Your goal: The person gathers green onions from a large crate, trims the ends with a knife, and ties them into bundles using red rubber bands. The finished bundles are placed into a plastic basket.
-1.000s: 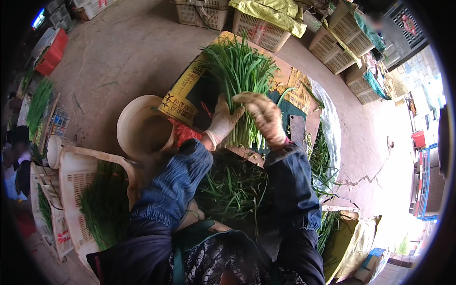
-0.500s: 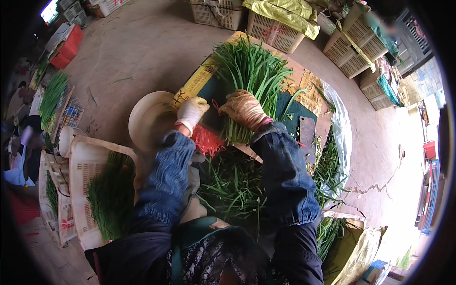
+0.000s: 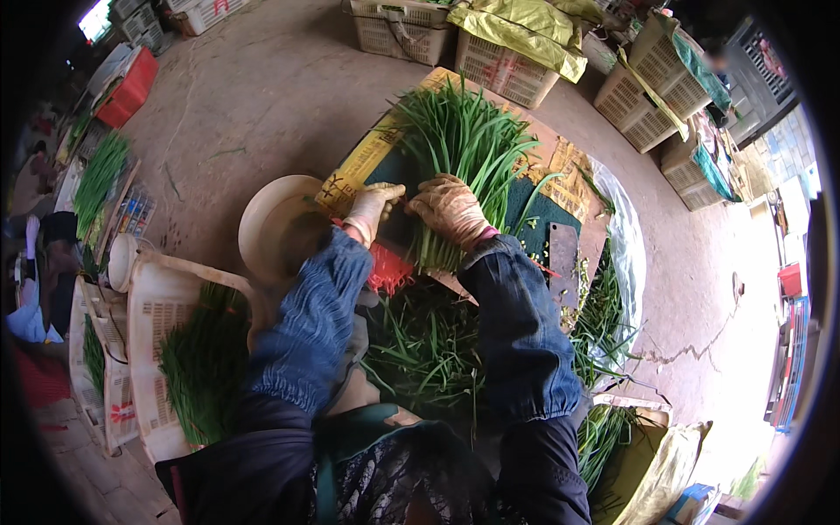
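A thick bundle of garlic chives (image 3: 464, 131) lies across a board (image 3: 354, 166) covered with dark green matting and yellow printed strips. My right hand (image 3: 451, 210), in a stained glove, is closed on the bundle's left side near the cut stems. Just left of it, my left hand (image 3: 374, 210), also gloved, is closed in a pinch with its fingertips nearly at the right hand's. What it pinches is too small to make out. Red ties (image 3: 388, 269) lie in a heap below my left hand. A flat dark blade (image 3: 563, 254) rests right of the bundle among chopped stem bits.
A round pale basin (image 3: 254, 219) stands left of the board. Loose leaves (image 3: 429, 341) are piled below it. A crate (image 3: 157, 306) at the left holds more chives. Stacked crates (image 3: 503, 66) line the far side. Clear plastic sheeting (image 3: 628, 245) hangs at the board's right edge.
My left hand has moved right, closer to my right hand. The red tie end that showed between them is now mostly hidden. My right hand stays on the bundle.
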`<action>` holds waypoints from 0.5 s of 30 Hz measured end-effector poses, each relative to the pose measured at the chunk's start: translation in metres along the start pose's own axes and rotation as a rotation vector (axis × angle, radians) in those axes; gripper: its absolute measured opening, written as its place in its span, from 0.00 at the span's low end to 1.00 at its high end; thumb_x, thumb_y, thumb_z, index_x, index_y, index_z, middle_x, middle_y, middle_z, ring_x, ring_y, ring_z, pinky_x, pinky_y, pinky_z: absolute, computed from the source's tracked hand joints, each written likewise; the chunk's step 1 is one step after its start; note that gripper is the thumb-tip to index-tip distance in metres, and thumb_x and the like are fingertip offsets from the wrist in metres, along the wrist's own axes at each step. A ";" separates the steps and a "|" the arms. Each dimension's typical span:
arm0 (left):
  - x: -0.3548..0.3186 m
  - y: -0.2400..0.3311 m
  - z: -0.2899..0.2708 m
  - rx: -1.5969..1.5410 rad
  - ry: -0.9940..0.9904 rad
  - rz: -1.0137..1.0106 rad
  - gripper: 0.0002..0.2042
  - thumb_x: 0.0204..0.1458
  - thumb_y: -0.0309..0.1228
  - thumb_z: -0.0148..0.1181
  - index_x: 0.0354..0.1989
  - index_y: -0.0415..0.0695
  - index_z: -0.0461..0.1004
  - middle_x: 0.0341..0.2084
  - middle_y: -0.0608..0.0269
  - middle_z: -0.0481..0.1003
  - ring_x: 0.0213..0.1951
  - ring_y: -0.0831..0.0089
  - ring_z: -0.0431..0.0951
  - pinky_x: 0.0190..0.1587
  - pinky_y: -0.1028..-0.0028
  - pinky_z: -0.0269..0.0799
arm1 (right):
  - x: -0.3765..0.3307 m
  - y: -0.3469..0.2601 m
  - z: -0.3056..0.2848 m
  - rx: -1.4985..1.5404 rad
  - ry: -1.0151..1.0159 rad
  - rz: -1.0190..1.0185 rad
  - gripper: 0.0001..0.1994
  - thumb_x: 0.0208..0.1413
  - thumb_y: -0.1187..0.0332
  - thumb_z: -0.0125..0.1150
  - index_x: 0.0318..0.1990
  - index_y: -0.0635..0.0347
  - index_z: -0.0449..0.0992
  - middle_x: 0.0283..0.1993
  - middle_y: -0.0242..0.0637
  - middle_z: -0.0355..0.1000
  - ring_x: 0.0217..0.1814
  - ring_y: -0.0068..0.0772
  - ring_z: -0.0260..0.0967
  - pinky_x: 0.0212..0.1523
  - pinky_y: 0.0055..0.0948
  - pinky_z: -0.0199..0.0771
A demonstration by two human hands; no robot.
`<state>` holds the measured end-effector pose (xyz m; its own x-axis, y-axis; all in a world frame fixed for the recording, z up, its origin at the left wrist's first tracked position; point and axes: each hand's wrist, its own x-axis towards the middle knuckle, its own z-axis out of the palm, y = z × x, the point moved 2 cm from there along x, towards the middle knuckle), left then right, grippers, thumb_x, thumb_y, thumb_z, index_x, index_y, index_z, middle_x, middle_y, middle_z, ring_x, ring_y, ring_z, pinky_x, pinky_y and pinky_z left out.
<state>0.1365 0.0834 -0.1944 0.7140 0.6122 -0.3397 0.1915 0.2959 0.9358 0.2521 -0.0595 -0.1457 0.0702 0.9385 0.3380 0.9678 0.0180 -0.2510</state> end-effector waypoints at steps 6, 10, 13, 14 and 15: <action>-0.037 0.026 0.030 -0.234 -0.210 0.050 0.04 0.53 0.31 0.66 0.30 0.48 0.78 0.23 0.78 0.72 0.23 0.88 0.65 0.26 0.85 0.58 | -0.001 -0.007 -0.020 0.255 0.122 0.289 0.13 0.64 0.65 0.49 0.48 0.54 0.79 0.44 0.41 0.78 0.51 0.47 0.73 0.55 0.40 0.71; -0.046 0.033 0.057 -0.146 -0.316 0.145 0.03 0.53 0.27 0.63 0.35 0.44 0.79 0.24 0.76 0.70 0.26 0.85 0.65 0.31 0.83 0.60 | -0.004 -0.002 -0.021 1.077 0.270 0.478 0.18 0.70 0.58 0.46 0.60 0.56 0.72 0.49 0.42 0.78 0.51 0.36 0.74 0.57 0.31 0.71; -0.055 0.042 0.080 0.085 -0.344 0.312 0.07 0.48 0.29 0.65 0.34 0.42 0.79 0.30 0.67 0.79 0.33 0.74 0.76 0.42 0.76 0.71 | -0.009 0.007 -0.023 1.384 0.312 0.490 0.24 0.69 0.52 0.48 0.62 0.59 0.69 0.51 0.40 0.76 0.55 0.30 0.71 0.60 0.30 0.68; -0.053 0.042 0.083 0.274 -0.289 0.342 0.08 0.46 0.30 0.66 0.34 0.43 0.80 0.32 0.65 0.80 0.34 0.71 0.78 0.41 0.74 0.72 | -0.010 0.006 -0.027 1.414 0.299 0.497 0.24 0.69 0.51 0.48 0.63 0.60 0.69 0.50 0.40 0.77 0.54 0.30 0.72 0.60 0.30 0.69; -0.052 0.042 0.087 0.462 -0.232 0.373 0.09 0.44 0.31 0.68 0.34 0.44 0.81 0.34 0.62 0.81 0.35 0.68 0.80 0.41 0.72 0.73 | -0.010 0.009 -0.027 1.451 0.291 0.476 0.24 0.68 0.52 0.49 0.62 0.60 0.69 0.49 0.40 0.77 0.53 0.31 0.72 0.59 0.30 0.69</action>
<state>0.1655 0.0000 -0.1293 0.9062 0.4229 -0.0028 0.1360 -0.2851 0.9488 0.2662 -0.0776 -0.1270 0.5013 0.8606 0.0899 -0.1994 0.2160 -0.9558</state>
